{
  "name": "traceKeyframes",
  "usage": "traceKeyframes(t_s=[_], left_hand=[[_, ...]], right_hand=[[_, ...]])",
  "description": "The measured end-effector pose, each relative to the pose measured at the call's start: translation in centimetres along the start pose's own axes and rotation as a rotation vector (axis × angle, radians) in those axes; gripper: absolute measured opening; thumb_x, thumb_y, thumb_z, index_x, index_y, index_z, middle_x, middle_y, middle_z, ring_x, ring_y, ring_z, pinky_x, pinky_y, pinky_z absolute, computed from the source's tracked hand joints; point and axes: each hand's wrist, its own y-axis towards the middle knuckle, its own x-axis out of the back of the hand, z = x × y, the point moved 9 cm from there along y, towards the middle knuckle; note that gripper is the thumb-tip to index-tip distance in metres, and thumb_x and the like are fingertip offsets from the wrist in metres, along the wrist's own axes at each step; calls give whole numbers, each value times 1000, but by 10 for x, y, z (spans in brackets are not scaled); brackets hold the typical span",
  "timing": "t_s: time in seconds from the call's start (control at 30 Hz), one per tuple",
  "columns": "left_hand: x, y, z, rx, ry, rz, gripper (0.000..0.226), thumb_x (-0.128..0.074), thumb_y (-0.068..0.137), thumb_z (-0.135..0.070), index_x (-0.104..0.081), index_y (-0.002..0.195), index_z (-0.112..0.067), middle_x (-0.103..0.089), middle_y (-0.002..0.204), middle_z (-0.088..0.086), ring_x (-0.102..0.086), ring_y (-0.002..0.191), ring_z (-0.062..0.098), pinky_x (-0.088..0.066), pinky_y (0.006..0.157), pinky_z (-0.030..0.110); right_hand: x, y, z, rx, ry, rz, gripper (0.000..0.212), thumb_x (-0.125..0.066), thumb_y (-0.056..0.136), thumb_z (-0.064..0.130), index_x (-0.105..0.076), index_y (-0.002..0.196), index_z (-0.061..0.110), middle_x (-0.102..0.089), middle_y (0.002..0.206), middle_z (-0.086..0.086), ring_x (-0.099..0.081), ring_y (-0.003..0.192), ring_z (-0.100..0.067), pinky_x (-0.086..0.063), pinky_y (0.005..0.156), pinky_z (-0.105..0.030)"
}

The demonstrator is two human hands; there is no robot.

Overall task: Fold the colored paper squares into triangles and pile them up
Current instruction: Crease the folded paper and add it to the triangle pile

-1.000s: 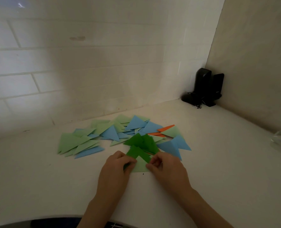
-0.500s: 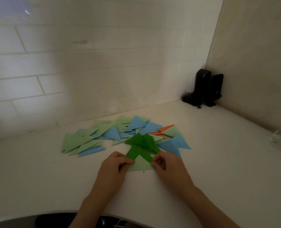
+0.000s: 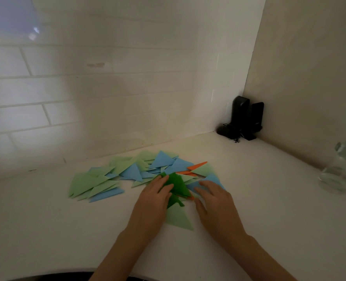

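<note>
A spread of folded paper triangles [image 3: 131,171] in light green, blue and orange lies across the white counter [image 3: 259,199]. Dark green triangles [image 3: 178,184] sit at its near edge. A light green triangle [image 3: 178,219] lies flat closest to me, between my hands. My left hand [image 3: 155,201] rests with straight fingers on the dark green triangles. My right hand [image 3: 214,201] lies flat, fingers spread, its fingertips on a blue triangle [image 3: 212,179].
A tiled wall stands behind the papers. A black device [image 3: 244,119] with a cord sits in the far right corner. A clear glass jar [image 3: 342,169] stands at the right edge. The counter's front edge curves near my arms.
Both hands let go of the light green triangle they pinched and slid forward onto the pile. The triangle now lies flat on the counter.
</note>
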Motion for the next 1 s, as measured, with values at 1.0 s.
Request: traceKeyframes(t_s=[1.0], left_hand=[[-13,-15,-9,-199,7,162,50,-22,97,-56,-41,140,-38,-18,157,-6,-13,145,14,-16,114,36]], right_hand=[[12,-33,-12,121,2,181,52,-19,98,51,-69,92,36,-66,103,25,-59,100,1,-30,87,-28]])
